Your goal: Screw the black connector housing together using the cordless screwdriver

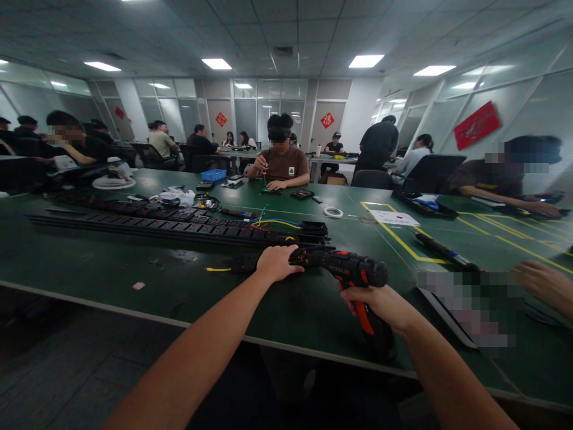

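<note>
My right hand [378, 303] is wrapped round the handle of a black and orange cordless drill [353, 266]. Its nose points left, towards the end of a black socket strip [244, 263]. That end is gripped by my left hand [278, 263], with the thumb towards the drill. Whether the drill's tip touches the strip cannot be made out. A yellow wire [218, 269] sticks out from the strip's left end. Just behind lie long black power strips [179, 227] with rows of sockets, and blue and yellow wires [280, 223] near their right end.
A roll of white tape [333, 212] lies beyond the drill. To the right are a long dark tool [447, 251], a black tray [425, 205] and a co-worker's hand [544, 283]. Across the green table [107, 257] sits a person [284, 158] near a blue basket [213, 175].
</note>
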